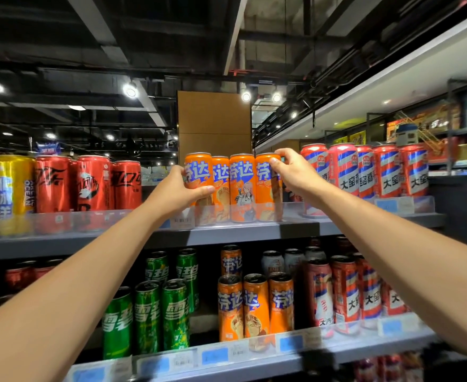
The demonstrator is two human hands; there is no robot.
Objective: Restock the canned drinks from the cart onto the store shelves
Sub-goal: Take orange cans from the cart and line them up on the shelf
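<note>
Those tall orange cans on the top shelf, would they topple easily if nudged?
Probably. The orange cans are tall and slim, so a push near the rim could tip one. The left hand and right hand grip the row's two end cans. The glossy metal looks slippery, and the clear shelf lip may catch a sliding base.

1. Both bare arms reach forward and up, the forearms coming closer together toward the hands.
2. The left hand (178, 192) is curled, with the thumb in front and the fingers wrapped behind.
3. The right hand (291, 175) is curled too, thumb and fingertips pinching near the top.
</note>
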